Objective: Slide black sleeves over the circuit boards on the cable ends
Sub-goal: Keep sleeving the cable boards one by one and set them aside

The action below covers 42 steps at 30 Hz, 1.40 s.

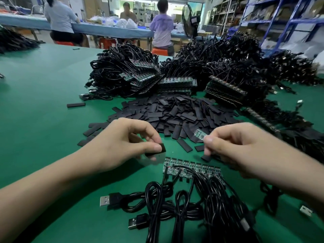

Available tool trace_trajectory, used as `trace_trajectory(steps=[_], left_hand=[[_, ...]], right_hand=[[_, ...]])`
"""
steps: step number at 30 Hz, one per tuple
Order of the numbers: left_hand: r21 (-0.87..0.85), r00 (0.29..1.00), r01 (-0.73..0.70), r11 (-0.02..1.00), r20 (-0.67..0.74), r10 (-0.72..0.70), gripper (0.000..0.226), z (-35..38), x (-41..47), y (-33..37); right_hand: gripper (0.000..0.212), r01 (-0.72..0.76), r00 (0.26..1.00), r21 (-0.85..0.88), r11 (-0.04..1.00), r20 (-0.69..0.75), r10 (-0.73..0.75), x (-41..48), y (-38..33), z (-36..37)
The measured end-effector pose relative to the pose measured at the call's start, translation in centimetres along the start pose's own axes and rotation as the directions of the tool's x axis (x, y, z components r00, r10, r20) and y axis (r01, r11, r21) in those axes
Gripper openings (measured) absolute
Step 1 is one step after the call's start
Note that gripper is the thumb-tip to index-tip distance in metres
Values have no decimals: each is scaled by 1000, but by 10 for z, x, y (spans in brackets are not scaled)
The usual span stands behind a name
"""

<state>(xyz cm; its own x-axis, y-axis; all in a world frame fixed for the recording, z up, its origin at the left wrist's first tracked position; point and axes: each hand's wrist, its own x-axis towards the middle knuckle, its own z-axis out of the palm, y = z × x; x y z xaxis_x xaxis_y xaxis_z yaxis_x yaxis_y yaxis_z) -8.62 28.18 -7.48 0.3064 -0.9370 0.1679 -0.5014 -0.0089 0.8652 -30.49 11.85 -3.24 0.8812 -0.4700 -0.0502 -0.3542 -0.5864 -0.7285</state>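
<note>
Black flat sleeve [158, 149] pinched by left hand [122, 142], glossy green circuit board [199, 135] pinched by right hand [242, 146], matte green mat [43, 102]

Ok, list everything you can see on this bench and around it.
Table: one, green, underneath everything.
Loose sleeves: large pile, black, table centre.
Cabled board stacks: several heaps, black and green, behind the pile.
Circuit board strip: one row, green, just nearer than the hands.
USB cables: several, black, near edge.
People: three, far bench.
Fan: one, black, right rear.
Shelving: blue, far right.
Left hand: one, pinches a black sleeve.
Right hand: one, pinches a small circuit board.
</note>
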Motion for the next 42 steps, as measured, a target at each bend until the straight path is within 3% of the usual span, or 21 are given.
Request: trace_trajectory(steps=[2, 4, 7, 11, 16, 19, 24, 32, 42], left_hand=[[-217, 999, 38, 975, 8, -37, 10, 11, -3, 7], [-326, 999, 28, 945, -20, -37, 16, 20, -5, 11], [-379, 997, 3, 926, -67, -31, 20, 29, -6, 13], [-391, 996, 17, 920, -79, -52, 15, 33, -8, 11], [-336, 997, 39, 941, -56, -61, 25, 34, -10, 11], [-192, 998, 6, 981, -68, -19, 33, 32, -11, 12], [55, 977, -108, 993, -180, 116, 26, 32, -13, 16], [57, 954, -125, 991, -268, 135, 24, 24, -11, 14], [269, 917, -286, 920, -201, 344, 17, 25, -11, 12]], right_hand=[[36, 45, 995, 46, 998, -95, -40, 2, -1, 15], [34, 51, 992, 159, 986, -119, -32, 4, -4, 28], [33, 32, 996, 282, 959, -93, -6, 4, -7, 44], [35, 27, 998, 270, 963, -70, -8, 2, -7, 50], [35, 68, 993, 190, 979, -111, -47, 1, -6, 52], [38, 75, 989, 184, 980, -139, -49, 0, -4, 53], [37, 91, 985, 149, 985, -162, -66, 1, 0, 51], [32, 131, 977, -48, 990, -161, -137, -2, 7, 29], [39, 82, 996, 147, 986, 14, -85, 0, 11, 41]])
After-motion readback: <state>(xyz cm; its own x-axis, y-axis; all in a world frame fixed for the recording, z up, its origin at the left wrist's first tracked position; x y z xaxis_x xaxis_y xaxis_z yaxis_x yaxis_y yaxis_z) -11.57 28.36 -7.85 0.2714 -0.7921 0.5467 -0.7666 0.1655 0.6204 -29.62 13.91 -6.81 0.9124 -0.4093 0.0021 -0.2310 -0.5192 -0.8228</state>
